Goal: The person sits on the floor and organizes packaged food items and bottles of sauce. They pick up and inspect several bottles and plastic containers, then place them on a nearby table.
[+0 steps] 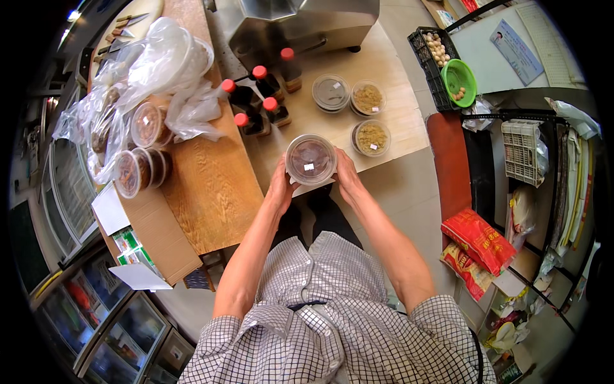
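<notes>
Between my two hands is a round clear plastic tub with a lid, dark reddish-brown contents and a small white label on top. My left hand grips its left side, and my right hand grips its right side. It is over the near edge of a pale wooden table. Beyond it stand a lidded tub with dark contents and two tubs of yellowish food, one farther and one nearer. Several dark bottles with red caps stand to the left of these.
A stainless-steel machine stands at the table's back. On the brown wooden table at left are plastic bags, stacked food tubs and a cardboard box. Rightward are a green basket, a black egg crate and red bags.
</notes>
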Available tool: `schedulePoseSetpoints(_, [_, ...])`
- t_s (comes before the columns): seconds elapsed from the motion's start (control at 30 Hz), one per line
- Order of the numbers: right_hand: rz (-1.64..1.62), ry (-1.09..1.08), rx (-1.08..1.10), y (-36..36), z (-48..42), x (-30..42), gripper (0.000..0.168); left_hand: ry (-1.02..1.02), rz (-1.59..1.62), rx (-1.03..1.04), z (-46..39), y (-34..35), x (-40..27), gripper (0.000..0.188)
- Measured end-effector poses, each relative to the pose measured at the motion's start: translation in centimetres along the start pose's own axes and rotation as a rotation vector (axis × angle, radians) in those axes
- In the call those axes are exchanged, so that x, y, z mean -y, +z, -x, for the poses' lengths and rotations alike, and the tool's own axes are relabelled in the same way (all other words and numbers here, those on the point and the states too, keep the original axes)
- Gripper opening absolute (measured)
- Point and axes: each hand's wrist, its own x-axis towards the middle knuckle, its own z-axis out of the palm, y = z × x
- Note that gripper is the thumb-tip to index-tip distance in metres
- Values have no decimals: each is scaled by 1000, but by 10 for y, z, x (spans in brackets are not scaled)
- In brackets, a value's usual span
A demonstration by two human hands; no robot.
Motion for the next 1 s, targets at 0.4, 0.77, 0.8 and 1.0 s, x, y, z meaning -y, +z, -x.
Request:
schedulePoseSetpoints(0.4, [-248,63,-102,-43,-61,-41,34,-78,-35,-31,-83,17,31,48])
schedulePoseSetpoints(0.77, [-498,-13,-328,-81,-34,-44,68,-19,179,0,-100,51,33,49])
schedulePoseSetpoints(0.8, [-517,-30,-337,-87,-36,-40,70,-28,206,9,-102,53,35,48])
schedulePoseSetpoints(1.0, [-442,-38,-271,-110,-52,-21,72,-6,317,22,-115,64,44,46])
